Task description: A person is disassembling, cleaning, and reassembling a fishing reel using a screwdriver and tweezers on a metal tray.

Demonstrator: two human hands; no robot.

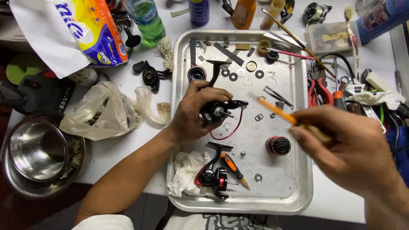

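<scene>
My left hand [194, 113] grips a black fishing reel body [221, 110] over the middle of a metal tray [294, 179]; its shaft points right. My right hand [349, 149] is raised at the right, closed on a thin orange stick [275, 108] whose tip points toward the reel. On the tray lie a red and black spool [278, 145], a second reel part in red and black [213, 176], a small orange-handled screwdriver [233, 167], a red wire loop [232, 130], and several washers [247, 74].
Crumpled tissue [187, 170] fills the tray's near left corner. Left of the tray are a plastic bag [104, 110], nested steel bowls [36, 151] and a green bottle [147, 19]. Red pliers [317, 91], tools and a plastic box [330, 38] crowd the right side.
</scene>
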